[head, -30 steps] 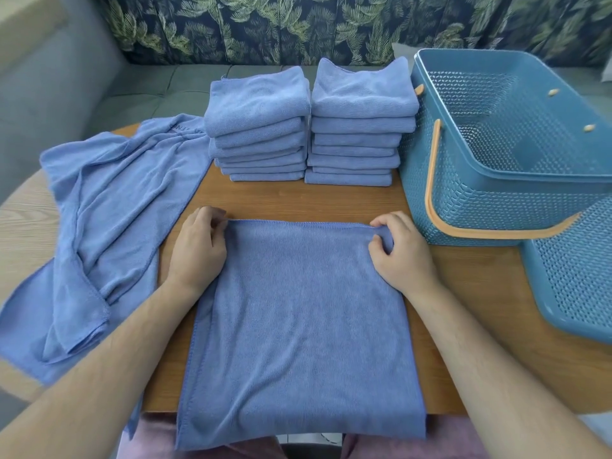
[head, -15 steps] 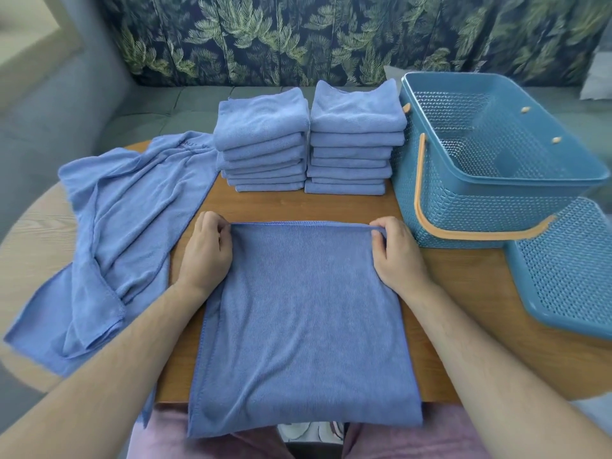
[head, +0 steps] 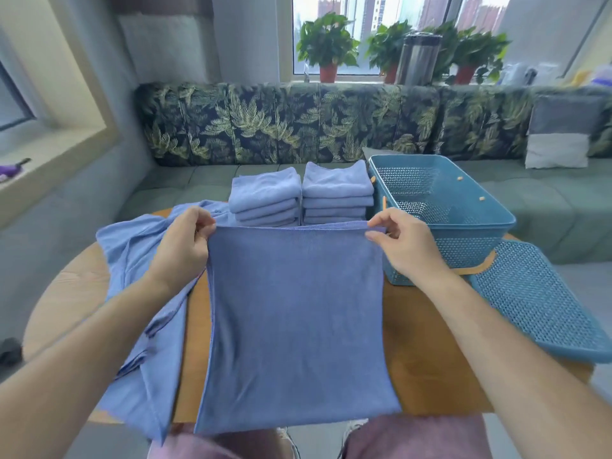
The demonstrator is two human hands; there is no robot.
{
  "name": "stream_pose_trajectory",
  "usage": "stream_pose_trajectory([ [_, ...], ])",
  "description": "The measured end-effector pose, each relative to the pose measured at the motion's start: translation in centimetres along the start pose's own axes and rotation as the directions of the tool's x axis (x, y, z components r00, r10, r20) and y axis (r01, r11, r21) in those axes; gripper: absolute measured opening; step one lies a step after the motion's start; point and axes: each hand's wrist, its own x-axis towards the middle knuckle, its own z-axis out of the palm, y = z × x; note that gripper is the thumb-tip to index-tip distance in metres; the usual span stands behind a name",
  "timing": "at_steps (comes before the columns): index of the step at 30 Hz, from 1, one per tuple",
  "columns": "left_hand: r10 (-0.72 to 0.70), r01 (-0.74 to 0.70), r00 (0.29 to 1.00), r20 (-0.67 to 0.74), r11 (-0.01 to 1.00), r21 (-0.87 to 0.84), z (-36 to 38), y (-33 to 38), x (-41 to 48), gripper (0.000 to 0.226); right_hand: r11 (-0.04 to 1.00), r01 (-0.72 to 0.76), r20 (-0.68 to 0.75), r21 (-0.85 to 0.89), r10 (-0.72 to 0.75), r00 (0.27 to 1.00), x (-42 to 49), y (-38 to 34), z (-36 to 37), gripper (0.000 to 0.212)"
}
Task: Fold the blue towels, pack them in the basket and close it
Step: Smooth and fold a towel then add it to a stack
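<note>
Pinching blue towel [head: 298, 326] far corners between thumb and fingers, left hand [head: 185, 248] and right hand [head: 404, 248] level, far edge raised off wooden table [head: 430, 359]. Hangs toward lap, long axis front-to-back; likely folding far edge onto near edge next.

Far edge of the flat blue terry towel [head: 298, 326] is now up off the wooden worktop [head: 427, 359]; 0.5 s ago it lay flat. Grip changes too: left hand [head: 183, 248] and right hand [head: 404, 248] go from resting on the far corners to pinching them in the air. The raised edge now covers the bottom of the two stacks of folded blue towels [head: 336, 193]. Camera tilts up, so potted green plants [head: 328, 48] at a window enter view.
</note>
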Motion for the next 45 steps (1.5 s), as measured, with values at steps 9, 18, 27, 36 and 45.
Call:
stream_pose_trajectory([
  [9,0.091,-0.089,0.993,-0.077,0.996,0.024,-7.2,6.6,2.5,0.032,0.994,0.073,0.122,-0.080,-0.063,0.990,3.2,-7.5,-6.4,0.013],
  [18,0.222,-0.212,0.974,-0.051,0.965,0.151,-12.3,10.0,0.9,0.027,0.984,0.181,0.182,-0.004,-0.177,0.967,1.0,-13.4,-12.3,0.009],
  [27,0.082,-0.080,0.997,-0.003,0.982,0.173,-9.8,8.9,2.9,0.016,0.990,0.072,0.158,-0.123,-0.053,0.986,2.9,-12.8,-11.3,0.009],
  [36,-0.088,0.089,0.995,-0.035,0.996,0.004,-6.9,8.2,6.1,0.020,0.999,-0.046,-0.013,-0.011,0.046,0.999,5.7,-9.6,-6.3,0.016],
  [45,-0.032,0.026,0.995,-0.090,0.997,-0.068,-7.2,9.1,3.6,0.019,0.997,0.038,-0.019,-0.070,-0.040,0.999,2.8,-9.4,-7.5,0.004],
])
